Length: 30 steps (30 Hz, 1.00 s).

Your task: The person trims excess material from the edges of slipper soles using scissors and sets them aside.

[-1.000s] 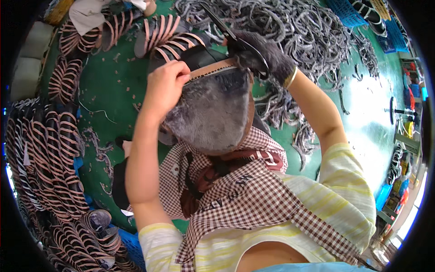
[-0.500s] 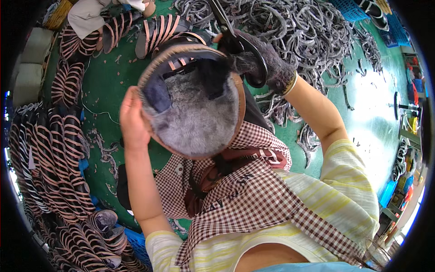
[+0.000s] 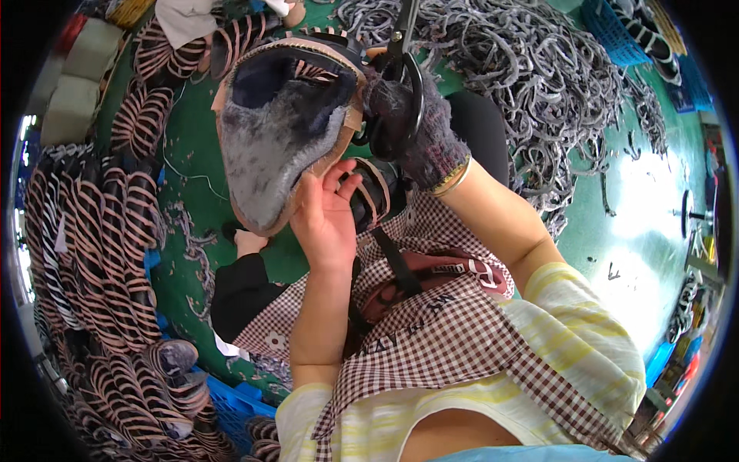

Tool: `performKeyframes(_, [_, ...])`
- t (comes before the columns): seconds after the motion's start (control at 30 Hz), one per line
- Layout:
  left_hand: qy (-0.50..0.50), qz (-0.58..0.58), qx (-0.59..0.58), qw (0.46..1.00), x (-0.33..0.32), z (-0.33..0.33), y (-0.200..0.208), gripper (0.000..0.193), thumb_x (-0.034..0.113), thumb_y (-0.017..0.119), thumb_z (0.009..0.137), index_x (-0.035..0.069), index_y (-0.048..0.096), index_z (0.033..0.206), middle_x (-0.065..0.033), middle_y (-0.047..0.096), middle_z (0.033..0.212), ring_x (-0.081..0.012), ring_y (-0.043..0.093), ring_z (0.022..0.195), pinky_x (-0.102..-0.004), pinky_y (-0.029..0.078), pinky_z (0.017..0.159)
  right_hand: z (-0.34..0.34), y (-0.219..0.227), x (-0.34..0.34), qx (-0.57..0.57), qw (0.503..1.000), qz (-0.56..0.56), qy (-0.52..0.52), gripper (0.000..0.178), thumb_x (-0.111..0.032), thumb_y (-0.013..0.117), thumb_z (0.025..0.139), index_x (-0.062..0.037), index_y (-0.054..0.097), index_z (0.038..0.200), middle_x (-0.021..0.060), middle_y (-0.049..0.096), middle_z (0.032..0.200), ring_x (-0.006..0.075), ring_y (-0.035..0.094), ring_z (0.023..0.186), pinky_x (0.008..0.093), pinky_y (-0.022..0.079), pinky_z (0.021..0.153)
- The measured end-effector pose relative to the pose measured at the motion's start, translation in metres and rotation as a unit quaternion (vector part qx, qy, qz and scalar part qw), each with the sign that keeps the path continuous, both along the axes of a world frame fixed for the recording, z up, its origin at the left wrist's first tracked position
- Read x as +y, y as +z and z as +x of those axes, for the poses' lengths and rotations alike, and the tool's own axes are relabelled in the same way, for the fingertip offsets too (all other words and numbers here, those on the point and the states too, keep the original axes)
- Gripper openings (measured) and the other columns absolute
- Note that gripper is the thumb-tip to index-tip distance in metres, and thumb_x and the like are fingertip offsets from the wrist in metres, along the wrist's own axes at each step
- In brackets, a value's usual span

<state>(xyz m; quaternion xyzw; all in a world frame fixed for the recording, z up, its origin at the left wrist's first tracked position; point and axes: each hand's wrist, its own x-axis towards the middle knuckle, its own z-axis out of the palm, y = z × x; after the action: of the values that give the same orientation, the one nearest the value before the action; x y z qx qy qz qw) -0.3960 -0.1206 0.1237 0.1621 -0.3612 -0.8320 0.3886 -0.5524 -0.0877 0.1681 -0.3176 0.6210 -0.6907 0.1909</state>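
The fur-lined shoe (image 3: 269, 154) has swung over to the left since half a second ago and turned lengthwise, its rounded end toward the near side and its opening at the far side. Then it lay more central, a rounder shape above the lap; now the grey fluffy lining shows as a long, tapering surface inside a tan edge.

The left hand (image 3: 329, 215) has changed place most: it was at the shoe's left side, and now it is under the near right edge, palm up, thumb against the rim and fingers half curled, lightly supporting it. The right hand (image 3: 408, 123), in a dark grey knitted glove (image 3: 439, 150), has moved a little left and nearer. It remains closed around the black scissors (image 3: 403, 38), whose blades point more directly to the far side than before. The glove sits just at the shoe's right edge; whether it also grips the shoe cannot be told.

A second, strapped shoe (image 3: 375, 192) now shows behind the left hand's fingers. The heap of grey strips (image 3: 531, 88) at far right and the stacked striped shoes (image 3: 96, 246) at left look much the same.
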Motion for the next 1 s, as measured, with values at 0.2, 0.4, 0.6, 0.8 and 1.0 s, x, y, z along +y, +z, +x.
performKeyframes(0.2, [0.170,-0.153,0.041,0.973,-0.044,0.008,0.013,0.020,0.007,0.043,0.090,0.000,0.056,0.102,-0.0136,0.056,0.109,-0.0266,0.053,0.104,-0.0453,0.038,0.096,0.003,-0.001,0.000,-0.069,0.986,-0.062,0.138,0.040,-0.019,0.066,0.074,-0.0034,0.048,0.106,0.0051,0.056,0.084,0.0150,0.056,0.075,0.0278,0.046,0.065])
performKeyframes(0.4, [0.194,-0.228,-0.011,0.954,-0.041,0.031,0.015,0.021,0.005,0.043,0.089,-0.001,0.053,0.107,-0.0127,0.052,0.115,-0.0240,0.050,0.108,-0.0453,0.033,0.099,-0.007,-0.007,0.038,0.509,0.855,0.089,0.043,0.046,-0.023,0.073,0.060,-0.0055,0.054,0.099,0.0105,0.057,0.076,0.0303,0.056,0.068,0.0362,0.045,0.059])
performKeyframes(0.6, [0.207,-0.294,-0.047,0.932,-0.030,0.046,0.013,0.024,0.006,0.046,0.088,0.000,0.051,0.111,-0.0109,0.051,0.118,-0.0230,0.047,0.111,-0.0441,0.030,0.100,0.001,0.008,0.049,0.477,0.860,0.165,0.076,0.039,-0.023,0.072,0.062,-0.0036,0.056,0.092,0.0110,0.057,0.072,0.0287,0.056,0.066,0.0352,0.044,0.057])
performKeyframes(0.8, [0.212,-0.240,-0.052,0.946,-0.037,0.050,0.026,0.026,0.005,0.045,0.087,-0.002,0.050,0.112,-0.0116,0.050,0.117,-0.0239,0.047,0.110,-0.0423,0.031,0.099,-0.003,0.026,0.052,0.392,0.865,0.258,0.178,0.039,-0.025,0.071,0.062,-0.0078,0.056,0.094,0.0097,0.058,0.079,0.0285,0.057,0.073,0.0380,0.044,0.063])
performKeyframes(1.0, [0.062,-0.129,-0.008,0.990,-0.043,0.074,0.032,0.024,0.009,0.043,0.089,0.001,0.050,0.111,-0.0107,0.051,0.116,-0.0248,0.047,0.110,-0.0461,0.031,0.098,-0.019,0.028,0.039,0.528,0.815,0.124,0.203,0.047,-0.027,0.071,0.062,-0.0090,0.055,0.102,0.0118,0.058,0.092,0.0294,0.057,0.082,0.0391,0.045,0.067])
